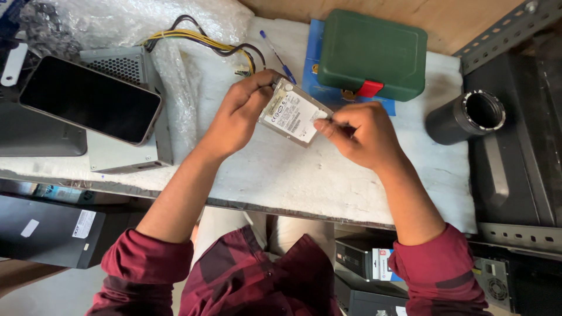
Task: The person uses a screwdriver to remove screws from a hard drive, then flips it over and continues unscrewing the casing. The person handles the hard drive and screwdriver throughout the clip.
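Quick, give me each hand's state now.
Left hand: closed on the hard drive, gripping its edge.
Right hand: closed, pinching a thin tool against the drive's label.

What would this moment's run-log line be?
left hand: holds hard drive | right hand: pinching at drive label | surface: white table
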